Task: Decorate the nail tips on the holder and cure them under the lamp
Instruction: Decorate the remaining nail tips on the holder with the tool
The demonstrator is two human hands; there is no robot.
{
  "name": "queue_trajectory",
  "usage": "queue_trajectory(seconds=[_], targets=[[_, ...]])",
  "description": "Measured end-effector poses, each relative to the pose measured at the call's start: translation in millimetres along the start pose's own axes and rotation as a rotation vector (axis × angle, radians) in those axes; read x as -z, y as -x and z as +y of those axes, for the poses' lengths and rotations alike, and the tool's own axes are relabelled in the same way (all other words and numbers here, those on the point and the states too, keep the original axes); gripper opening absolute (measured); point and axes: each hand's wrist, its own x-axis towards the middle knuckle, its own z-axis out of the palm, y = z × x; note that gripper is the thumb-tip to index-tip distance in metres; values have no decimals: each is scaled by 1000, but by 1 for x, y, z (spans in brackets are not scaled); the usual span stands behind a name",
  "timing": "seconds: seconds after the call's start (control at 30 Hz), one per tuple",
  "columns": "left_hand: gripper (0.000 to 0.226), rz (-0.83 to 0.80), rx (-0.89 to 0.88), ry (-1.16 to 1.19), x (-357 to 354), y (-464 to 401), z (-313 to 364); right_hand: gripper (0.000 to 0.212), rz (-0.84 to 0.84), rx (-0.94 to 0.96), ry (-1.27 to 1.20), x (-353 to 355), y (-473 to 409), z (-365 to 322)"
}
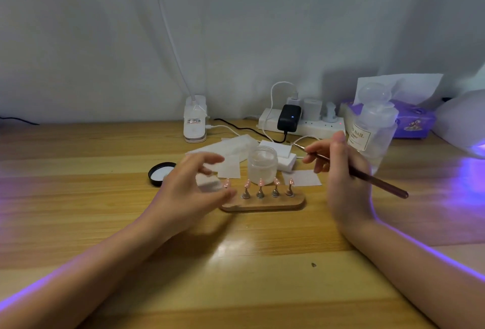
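Right hand (341, 171) pinches a thin brush (367, 175), tip aimed left toward the frosted jar (262, 163). Left hand (189, 187) is blurry, fingers loosely spread, holding nothing, covering the holder's left end. Pump bottle (372, 132) label reads "NAIL", the rest's too small. The wooden holder (273, 204) sits mid-desk just in front of the jar, pink tips (275, 181) upright on metal pegs. The lamp (467, 124) glows purple far right.

wooden holder (265, 205) laid flat on table, centre. pink nail tips (261, 182) mounted upright on small metal stands, leftmost partly hidden. thin brush (362, 172) held tilted at right. curing lamp (462, 121) seen far right, violet glow.
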Motion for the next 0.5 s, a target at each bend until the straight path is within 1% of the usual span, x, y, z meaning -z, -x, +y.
queue_trajectory(seconds=[0.1, 0.17, 0.23, 0.33, 0.4, 0.5], targets=[[44, -16, -236, -188, -1, -3, 19, 43, 11, -60, -27, -3, -1, 0], [46, -40, -313, -358, -11, -8, 34, 40, -5, -80, 2, -3, -1, -1], [49, -48, -338, -522, -27, -13, 46, 37, -30, -79, 56, -2, 0, -1], [42, -43, -334, -660, -53, -21, 54, 34, -50, -64, 126, -3, 0, -1], [33, -41, -314, -676, -64, -24, 54, 35, -44, -63, 161, -3, -1, 0], [24, -32, -313, -629, -70, -24, 55, 37, -17, -53, 203, -1, -3, 0]])
